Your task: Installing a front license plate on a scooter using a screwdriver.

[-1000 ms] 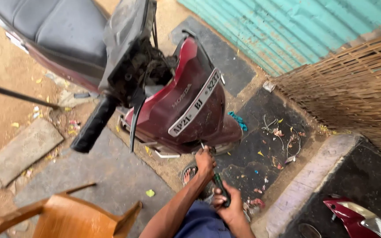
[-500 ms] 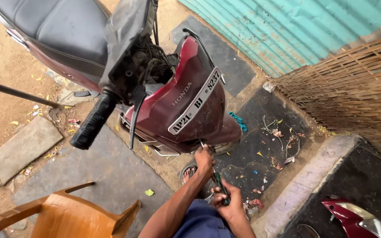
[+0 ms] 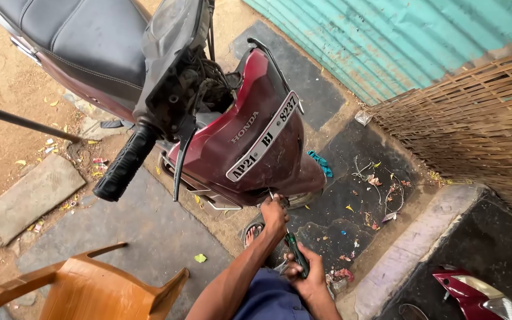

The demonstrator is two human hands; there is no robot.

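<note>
The head view looks down on a maroon scooter [image 3: 250,142] parked on sandy ground and dark stone slabs, with its handlebar cover off so that the bare wiring and bracket [image 3: 200,89] behind the headlight area show. The front panel [image 3: 268,148] with its white number plate is still in place on the scooter. The left hand [image 3: 275,214] is raised to the lower edge of that panel, fingers curled closed on something small there; whether it pinches a screw or only steadies the panel edge cannot be told. The right hand [image 3: 309,275] sits lower, close to the person's knee, wrapped shut around a green-handled screwdriver [image 3: 296,253] whose shaft points up toward the left hand and the panel's underside. Judging from how things lie, the stripping of the front bodywork looks partly done: the upper cover is gone from the bars, and a loose maroon body part [image 3: 475,296] lies on the dark ledge at lower right, well apart from the scooter. What seems left is the front panel itself, since the tool is aimed at its lower fastening and the panel has not come away. The black handlebar grip [image 3: 124,163] and brake lever [image 3: 182,151] hang over the work, a wooden chair [image 3: 84,287] stands near at lower left, and a foot in a sandal [image 3: 255,232] rests just beside the front wheel.
</note>
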